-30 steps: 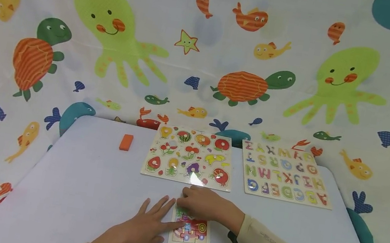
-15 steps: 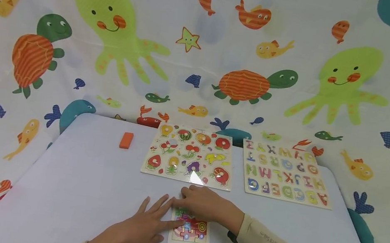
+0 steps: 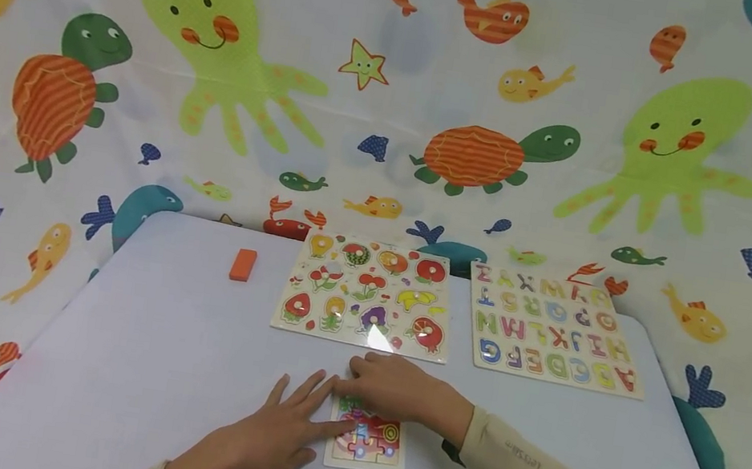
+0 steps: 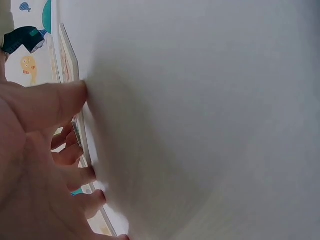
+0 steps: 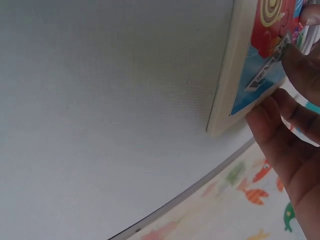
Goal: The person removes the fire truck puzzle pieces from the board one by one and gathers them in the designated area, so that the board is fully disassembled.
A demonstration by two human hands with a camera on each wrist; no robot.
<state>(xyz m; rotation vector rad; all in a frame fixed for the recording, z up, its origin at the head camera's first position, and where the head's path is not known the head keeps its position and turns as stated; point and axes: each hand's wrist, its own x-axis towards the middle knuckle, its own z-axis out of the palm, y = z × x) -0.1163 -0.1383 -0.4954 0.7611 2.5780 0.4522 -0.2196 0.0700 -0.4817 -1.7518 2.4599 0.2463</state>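
A small jigsaw puzzle (image 3: 367,452) in a pale wooden frame, with a red vehicle picture, lies near the front of the table. My left hand (image 3: 276,434) is spread flat at its left side, and one straight finger reaches onto the picture. In the left wrist view the left thumb (image 4: 55,102) rests on the white surface. Across the puzzle's far part lies my right hand (image 3: 392,389), hiding that part in the head view. The right wrist view shows the right thumb on the picture and curled fingers (image 5: 275,130) at the frame's edge, gripping it.
Behind the hands lie a fruit peg board (image 3: 367,294) and an alphabet board (image 3: 554,330). An orange block (image 3: 243,265) sits at the back left of the white table (image 3: 169,349). A sea-animal cloth (image 3: 403,52) hangs behind the table.
The head view has tilted slightly, so the scene sits a little higher in it. My right hand's fingertips have shifted slightly left along the puzzle's far edge. The left hand keeps its pose.
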